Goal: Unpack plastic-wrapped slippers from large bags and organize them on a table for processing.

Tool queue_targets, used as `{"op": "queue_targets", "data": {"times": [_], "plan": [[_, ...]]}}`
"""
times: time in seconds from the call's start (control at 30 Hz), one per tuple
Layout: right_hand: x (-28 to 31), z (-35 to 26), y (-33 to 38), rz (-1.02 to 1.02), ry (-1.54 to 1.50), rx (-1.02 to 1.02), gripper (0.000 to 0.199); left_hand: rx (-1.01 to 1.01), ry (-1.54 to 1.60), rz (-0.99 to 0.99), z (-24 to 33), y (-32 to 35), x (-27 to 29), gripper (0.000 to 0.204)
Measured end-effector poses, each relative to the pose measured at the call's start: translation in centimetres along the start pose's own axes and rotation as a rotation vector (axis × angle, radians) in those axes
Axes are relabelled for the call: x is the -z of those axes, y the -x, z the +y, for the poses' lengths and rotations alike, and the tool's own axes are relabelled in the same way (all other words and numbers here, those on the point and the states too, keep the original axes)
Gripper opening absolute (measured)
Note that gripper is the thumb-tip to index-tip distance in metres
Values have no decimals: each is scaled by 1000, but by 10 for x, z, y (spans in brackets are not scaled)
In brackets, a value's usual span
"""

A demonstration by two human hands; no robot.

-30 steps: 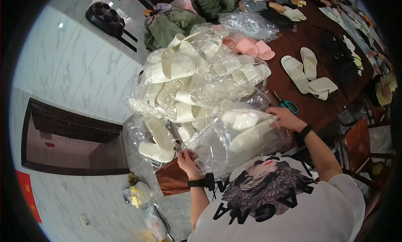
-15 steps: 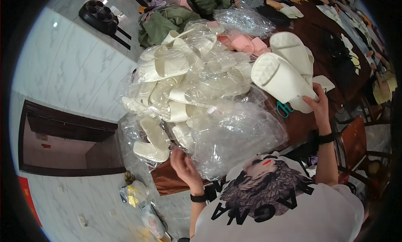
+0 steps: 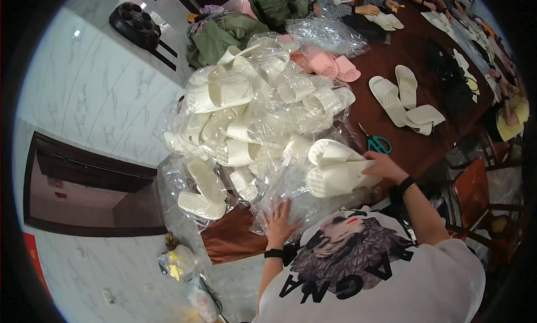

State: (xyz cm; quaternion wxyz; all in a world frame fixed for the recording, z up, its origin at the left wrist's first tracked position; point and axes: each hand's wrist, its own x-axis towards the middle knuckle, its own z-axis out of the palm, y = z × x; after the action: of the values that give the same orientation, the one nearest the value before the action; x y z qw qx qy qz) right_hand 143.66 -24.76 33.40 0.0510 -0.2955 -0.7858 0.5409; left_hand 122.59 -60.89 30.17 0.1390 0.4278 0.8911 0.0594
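Observation:
My right hand (image 3: 387,167) grips a pair of white slippers (image 3: 338,175) by one end, over a clear plastic bag (image 3: 285,197) at the table's near edge. My left hand (image 3: 279,219) lies on the bag with its fingers spread. Left of it, a pair of white slippers in clear wrapping (image 3: 202,194) rests sole-up beside the big heap of wrapped white slippers (image 3: 246,105). Teal-handled scissors (image 3: 378,144) lie on the brown table (image 3: 366,107) beyond my right hand. Several loose white slippers (image 3: 387,99) are spread out farther right.
Pink slippers (image 3: 335,67) and a stack of clear bags (image 3: 327,33) lie at the far side, near green sacks (image 3: 226,35). Another person's hands (image 3: 367,10) work with white slippers across the table. A wooden chair (image 3: 471,191) stands to my right.
My right hand has brought the slipper pair left and nearer, down over the plastic bag. My left hand has moved right and spread onto the bag. Loose slippers and scissors now show fully.

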Motion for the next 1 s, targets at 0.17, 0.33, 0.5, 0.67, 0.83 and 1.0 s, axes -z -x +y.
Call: {"op": "queue_targets", "data": {"times": [0.17, 0.33, 0.5, 0.67, 0.83, 1.0], "plan": [[103, -14, 3, 73, -377, -134, 46, 41, 78, -61, -6, 2, 3, 94], [165, 17, -21, 515, -527, -35, 63, 65, 122, -100, 2, -3, 12, 96], [66, -43, -46, 793, 39, 172, 46, 35, 82, -91, -10, 3, 15, 85], [-41, -79, -34, 60, 341, 629, 47, 39, 711, 6, -33, -21, 89, 42], [-88, -1, -43, -167, 657, 466, 51, 305, 1123, 283, -27, -69, 158, 22], [-81, -18, -31, -186, 741, 370, 53, 8, 858, 586, -13, -134, 168, 26]]}}
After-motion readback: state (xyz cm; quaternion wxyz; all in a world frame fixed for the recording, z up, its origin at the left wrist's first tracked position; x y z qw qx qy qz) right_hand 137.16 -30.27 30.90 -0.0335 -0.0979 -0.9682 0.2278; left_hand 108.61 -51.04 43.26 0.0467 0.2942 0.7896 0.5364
